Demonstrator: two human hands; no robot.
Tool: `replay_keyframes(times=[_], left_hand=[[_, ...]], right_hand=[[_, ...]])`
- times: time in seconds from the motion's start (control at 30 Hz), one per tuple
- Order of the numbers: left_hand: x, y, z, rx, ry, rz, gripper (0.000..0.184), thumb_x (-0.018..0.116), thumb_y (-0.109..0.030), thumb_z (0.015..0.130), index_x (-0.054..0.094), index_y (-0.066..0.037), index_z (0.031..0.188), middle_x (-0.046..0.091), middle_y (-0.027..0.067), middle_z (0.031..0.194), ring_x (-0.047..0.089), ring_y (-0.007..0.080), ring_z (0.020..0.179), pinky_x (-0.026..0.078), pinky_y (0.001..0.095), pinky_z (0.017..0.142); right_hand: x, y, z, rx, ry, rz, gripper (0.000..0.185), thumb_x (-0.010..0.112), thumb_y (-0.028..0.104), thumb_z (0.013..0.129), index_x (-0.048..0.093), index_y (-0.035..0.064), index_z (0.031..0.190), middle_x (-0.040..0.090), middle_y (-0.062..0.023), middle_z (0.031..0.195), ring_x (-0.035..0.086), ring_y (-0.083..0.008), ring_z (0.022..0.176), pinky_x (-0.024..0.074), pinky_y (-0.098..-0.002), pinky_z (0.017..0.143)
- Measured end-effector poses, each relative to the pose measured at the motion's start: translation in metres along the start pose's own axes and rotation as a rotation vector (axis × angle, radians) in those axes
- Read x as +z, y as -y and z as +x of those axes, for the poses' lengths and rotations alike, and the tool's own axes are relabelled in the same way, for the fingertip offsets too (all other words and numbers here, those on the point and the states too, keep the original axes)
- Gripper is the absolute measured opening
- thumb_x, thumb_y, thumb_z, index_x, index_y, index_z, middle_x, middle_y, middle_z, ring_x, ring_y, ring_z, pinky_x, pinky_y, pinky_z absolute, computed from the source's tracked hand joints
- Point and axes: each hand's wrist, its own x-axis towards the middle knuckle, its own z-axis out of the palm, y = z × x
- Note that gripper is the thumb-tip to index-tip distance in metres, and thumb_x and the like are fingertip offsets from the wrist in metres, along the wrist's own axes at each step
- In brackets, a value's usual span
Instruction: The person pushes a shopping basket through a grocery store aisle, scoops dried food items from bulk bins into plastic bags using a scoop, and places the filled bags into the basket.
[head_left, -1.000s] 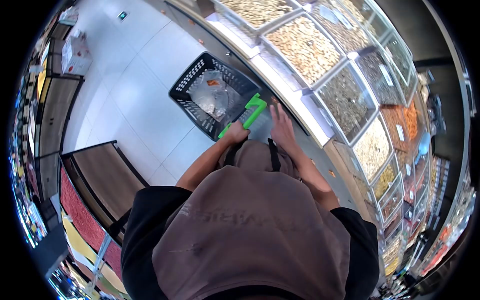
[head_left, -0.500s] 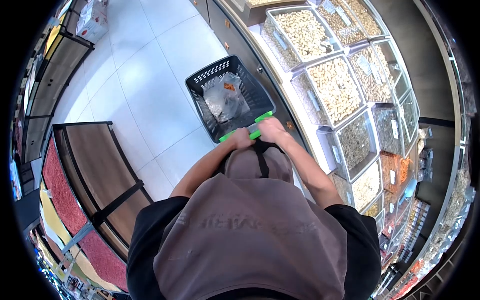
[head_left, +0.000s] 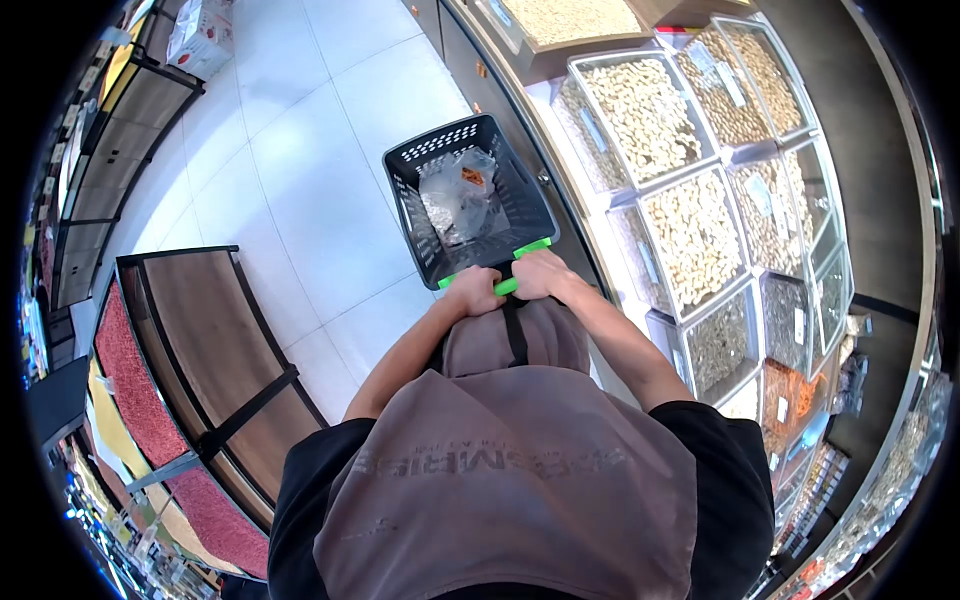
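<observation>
Both my hands are closed around the green handle (head_left: 506, 287) of a dark grey shopping basket (head_left: 528, 205) in front of my body. My left hand (head_left: 472, 290) grips the handle's left part. A little to its right, my right hand (head_left: 540, 274) holds the other part. Inside the basket lie clear plastic bags (head_left: 455, 205) with pale contents and an orange mark. The bags' exact contents cannot be made out.
To the right, a counter carries clear bins of peanuts (head_left: 692, 240), dark seeds (head_left: 722, 340) and other dry goods. At left stands a brown display unit (head_left: 205, 330) with red goods. A white carton (head_left: 200, 40) rests on the tiled floor (head_left: 290, 150) farther off.
The basket sits slightly farther right in view, still in both hands. The bins on the right have shifted down and to the right.
</observation>
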Motion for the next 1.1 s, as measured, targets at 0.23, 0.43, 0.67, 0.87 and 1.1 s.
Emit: replay_keyframes(times=[0.23,0.43,0.67,0.87,1.1], left_hand=[[-0.057,0.025,0.041,-0.100,-0.032,0.130,0.035,0.068,-0.036,0.068,0.070,-0.007,0.087,0.069,0.0226,0.085,0.068,0.0396,0.084,0.054,0.0492,0.077],[-0.092,0.043,0.073,-0.261,-0.221,0.198,0.030,0.069,-0.035,0.077,0.071,-0.006,0.084,0.070,0.0205,0.081,0.069,0.0386,0.077,0.056,0.0484,0.072],[-0.165,0.077,0.121,-0.352,-0.068,0.102,0.031,0.069,-0.035,0.077,0.073,-0.006,0.088,0.071,0.0220,0.090,0.068,0.0384,0.089,0.055,0.0471,0.083],[-0.221,0.102,0.161,-0.289,-0.077,0.047,0.028,0.068,-0.032,0.078,0.073,-0.006,0.087,0.071,0.0216,0.090,0.068,0.0395,0.088,0.054,0.0483,0.082],[-0.282,0.170,0.218,-0.092,-0.042,-0.102,0.032,0.067,-0.034,0.077,0.073,-0.004,0.089,0.068,0.0264,0.086,0.067,0.0420,0.083,0.052,0.0489,0.079]], right_hand=[[-0.051,-0.015,0.058,-0.064,-0.054,0.005,0.028,0.063,0.025,0.070,0.074,0.0016,0.082,0.071,-0.0223,0.086,0.071,-0.0365,0.085,0.0563,-0.0455,0.076],[-0.103,-0.031,0.113,-0.115,-0.112,0.038,0.031,0.064,0.027,0.071,0.073,0.0000,0.082,0.071,-0.0229,0.086,0.070,-0.0382,0.083,0.0564,-0.0468,0.076],[-0.162,-0.041,0.173,-0.069,-0.090,0.040,0.032,0.064,0.029,0.072,0.074,0.0020,0.085,0.071,-0.0229,0.090,0.070,-0.0375,0.088,0.0564,-0.0460,0.080],[-0.220,-0.052,0.222,-0.055,-0.069,-0.009,0.032,0.065,0.030,0.072,0.075,0.0033,0.086,0.071,-0.0217,0.091,0.070,-0.0369,0.089,0.0561,-0.0449,0.081],[-0.291,-0.057,0.290,-0.045,-0.053,-0.105,0.033,0.067,0.033,0.074,0.075,0.0028,0.085,0.071,-0.0218,0.089,0.070,-0.0372,0.087,0.0563,-0.0448,0.081]])
